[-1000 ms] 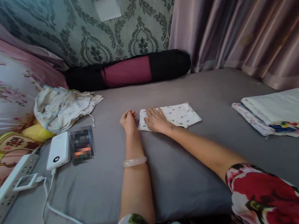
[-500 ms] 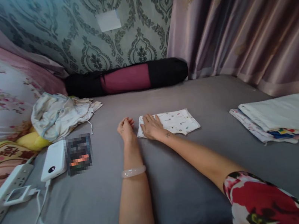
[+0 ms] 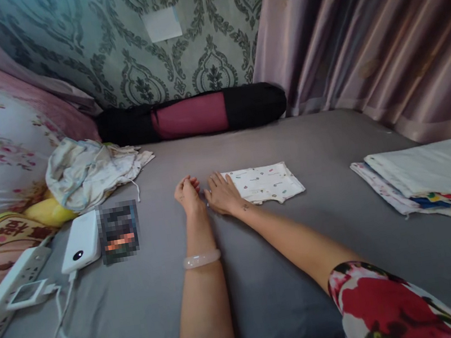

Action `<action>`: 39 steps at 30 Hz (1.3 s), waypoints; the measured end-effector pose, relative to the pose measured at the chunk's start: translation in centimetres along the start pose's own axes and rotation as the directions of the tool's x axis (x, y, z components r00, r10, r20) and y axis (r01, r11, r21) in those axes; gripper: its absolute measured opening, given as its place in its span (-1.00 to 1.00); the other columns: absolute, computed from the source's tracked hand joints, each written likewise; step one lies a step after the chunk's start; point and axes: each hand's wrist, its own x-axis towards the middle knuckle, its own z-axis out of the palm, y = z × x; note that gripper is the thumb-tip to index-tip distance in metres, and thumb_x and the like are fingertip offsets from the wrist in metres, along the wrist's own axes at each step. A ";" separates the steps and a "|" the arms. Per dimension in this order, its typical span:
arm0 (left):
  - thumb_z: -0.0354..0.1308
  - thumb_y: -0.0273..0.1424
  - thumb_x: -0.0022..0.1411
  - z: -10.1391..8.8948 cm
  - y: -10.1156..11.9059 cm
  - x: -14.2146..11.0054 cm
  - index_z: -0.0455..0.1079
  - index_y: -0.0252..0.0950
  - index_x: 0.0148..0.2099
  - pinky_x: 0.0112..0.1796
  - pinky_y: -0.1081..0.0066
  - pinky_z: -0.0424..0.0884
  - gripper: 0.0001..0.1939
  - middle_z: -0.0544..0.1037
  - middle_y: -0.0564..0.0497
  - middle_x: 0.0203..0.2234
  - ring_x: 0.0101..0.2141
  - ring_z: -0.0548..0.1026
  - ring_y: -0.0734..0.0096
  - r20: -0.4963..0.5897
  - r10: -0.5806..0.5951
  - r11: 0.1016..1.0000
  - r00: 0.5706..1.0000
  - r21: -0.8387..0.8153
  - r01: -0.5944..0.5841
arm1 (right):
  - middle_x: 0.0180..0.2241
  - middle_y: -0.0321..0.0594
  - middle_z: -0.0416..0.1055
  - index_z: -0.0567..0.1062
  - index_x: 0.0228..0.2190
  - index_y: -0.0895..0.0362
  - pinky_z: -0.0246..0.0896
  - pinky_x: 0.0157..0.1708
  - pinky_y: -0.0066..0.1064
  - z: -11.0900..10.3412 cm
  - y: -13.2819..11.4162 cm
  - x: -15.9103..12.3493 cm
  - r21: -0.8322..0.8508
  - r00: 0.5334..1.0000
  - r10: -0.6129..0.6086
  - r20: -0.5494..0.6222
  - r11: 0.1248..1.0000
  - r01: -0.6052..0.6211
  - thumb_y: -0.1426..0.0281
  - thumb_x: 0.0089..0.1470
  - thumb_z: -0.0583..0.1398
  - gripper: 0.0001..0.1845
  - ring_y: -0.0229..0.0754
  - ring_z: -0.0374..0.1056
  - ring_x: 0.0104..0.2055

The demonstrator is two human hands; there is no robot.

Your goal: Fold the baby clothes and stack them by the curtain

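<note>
A small white garment [image 3: 268, 182] with a scattered print lies folded flat on the grey sheet in front of me. My right hand [image 3: 224, 193] rests palm down over its left end, fingers stretched out, hiding that edge. Just left of it, my left hand [image 3: 189, 195] is held with its fingers curled into a loose fist and the thumb against them. Nothing shows inside the left hand, and it looks apart from the garment.
A stack of folded clothes [image 3: 427, 171] sits at the right. On the left lie a crumpled light garment [image 3: 84, 171], a white power bank [image 3: 80, 243], a blurred-out item [image 3: 119, 231] and a power strip [image 3: 14, 296] with cables. A black and maroon roll [image 3: 191, 116] lies along the wall.
My right hand has slid slightly left on the garment, toward its left edge and my left hand. The left hand has barely moved. The view has shifted a little.
</note>
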 end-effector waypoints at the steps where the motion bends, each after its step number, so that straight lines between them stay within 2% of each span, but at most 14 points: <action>1: 0.04 -0.43 0.08 0.0 0.0 0.0 0.38 -0.30 -0.24 -0.45 0.54 0.31 -0.82 0.49 0.02 -0.47 -0.50 0.46 0.57 0.001 -0.001 1.000 1.000 0.000 0.001 | 0.30 0.08 0.00 0.19 0.21 0.37 -0.35 0.29 -0.06 -0.1 -0.1 0.1 0.003 1.000 0.001 0.005 1.000 -0.001 0.23 0.28 -0.15 -0.37 0.01 -0.17 0.36; 5: 0.06 -0.38 0.07 0.2 0.0 -0.2 0.38 -0.30 -0.25 -0.44 0.53 0.31 -0.82 0.49 0.02 -0.46 -0.50 0.46 0.55 0.027 0.007 0.999 1.000 0.032 -0.007 | 0.31 0.05 -0.01 0.16 0.23 0.32 -0.31 0.29 -0.05 -1.0 0.0 0.1 0.041 0.998 0.018 0.053 0.999 -0.021 0.21 0.30 -0.19 -0.37 0.00 -0.17 0.36; 10: 0.05 -0.38 0.08 0.6 0.2 -1.0 0.39 -0.30 -0.26 -0.41 0.52 0.31 -0.82 0.49 0.03 -0.47 -0.49 0.47 0.55 0.054 0.023 0.998 0.998 0.053 -0.025 | 0.29 0.04 0.04 0.23 0.20 0.26 -0.33 0.28 -0.02 -3.1 2.2 -1.1 -0.022 0.997 0.018 -0.079 1.000 -0.020 0.22 0.31 -0.19 -0.41 0.01 -0.13 0.34; 12: 0.04 -0.42 0.08 0.7 0.3 -1.4 0.40 -0.31 -0.26 -0.41 0.51 0.31 -0.83 0.50 0.03 -0.47 -0.49 0.47 0.55 0.070 0.033 0.998 0.997 0.057 -0.037 | 0.29 0.04 0.05 0.26 0.19 0.26 -0.35 0.27 0.03 -3.6 3.7 -1.9 -0.062 0.995 0.036 -0.090 0.997 -0.041 0.22 0.31 -0.18 -0.42 0.05 -0.13 0.34; 16: 0.02 -0.44 0.11 1.0 0.2 -1.9 0.42 -0.33 -0.26 -0.39 0.50 0.33 -0.82 0.52 0.01 -0.47 -0.47 0.48 0.52 0.153 0.121 0.986 0.981 0.097 -0.137 | 0.29 0.01 0.05 0.22 0.22 0.22 -0.35 0.26 0.06 -3.4 5.9 -2.7 -0.098 0.998 0.067 -0.014 0.993 -0.068 0.21 0.31 -0.16 -0.42 0.05 -0.14 0.34; 21: 0.04 -0.44 0.11 1.4 -0.3 -2.2 0.45 -0.33 -0.29 -0.30 0.43 0.38 -0.82 0.52 0.00 -0.49 -0.42 0.50 0.43 0.284 0.239 0.945 0.929 0.154 -0.290 | 0.29 -0.03 0.07 0.19 0.24 0.19 -0.35 0.26 0.05 -2.6 6.2 -2.7 -0.097 0.996 0.092 0.020 0.991 -0.090 0.18 0.31 -0.17 -0.41 0.02 -0.14 0.35; 26: 0.06 -0.47 0.13 2.1 -1.0 -2.6 0.48 -0.30 -0.29 -0.25 0.40 0.38 -0.83 0.53 -0.02 -0.47 -0.38 0.51 0.37 0.429 0.329 0.864 0.842 0.223 -0.451 | 0.30 -0.03 0.05 0.19 0.23 0.18 -0.34 0.27 0.05 -2.7 6.1 -2.6 -0.066 0.994 0.102 0.040 0.993 -0.099 0.18 0.30 -0.18 -0.40 0.02 -0.16 0.35; 32: 0.17 -0.53 0.05 2.4 -1.9 -3.7 0.51 -0.20 -0.23 -0.03 0.27 0.31 -0.78 0.58 -0.08 -0.31 -0.21 0.51 0.23 0.598 0.378 0.704 0.706 0.309 -0.639 | 0.31 -0.02 -0.01 0.15 0.25 0.24 -0.34 0.28 0.00 -4.0 7.1 -3.3 0.004 0.995 0.098 -0.004 0.995 -0.097 0.23 0.32 -0.22 -0.40 -0.03 -0.17 0.36; 35: 0.17 -0.56 0.04 2.4 -2.1 -4.4 0.49 -0.17 -0.19 0.09 0.16 0.20 -0.72 0.59 -0.10 -0.24 -0.13 0.49 0.16 0.682 0.365 0.619 0.634 0.330 -0.712 | 0.31 0.01 -0.01 0.16 0.24 0.27 -0.38 0.28 0.02 -4.9 8.0 -4.0 -0.016 0.991 0.127 -0.040 0.992 -0.128 0.24 0.32 -0.21 -0.40 -0.01 -0.19 0.36; 39: 0.13 -0.56 0.10 2.6 -2.3 -5.4 0.45 -0.18 -0.12 0.21 -0.03 -0.11 -0.70 0.55 -0.15 -0.08 0.07 0.39 0.08 0.789 0.321 0.441 0.524 0.365 -0.820 | 0.31 0.03 -0.01 0.14 0.25 0.30 -0.36 0.28 0.03 -5.3 9.2 -4.9 -0.055 0.984 0.172 -0.044 0.983 -0.174 0.24 0.31 -0.20 -0.39 0.02 -0.18 0.36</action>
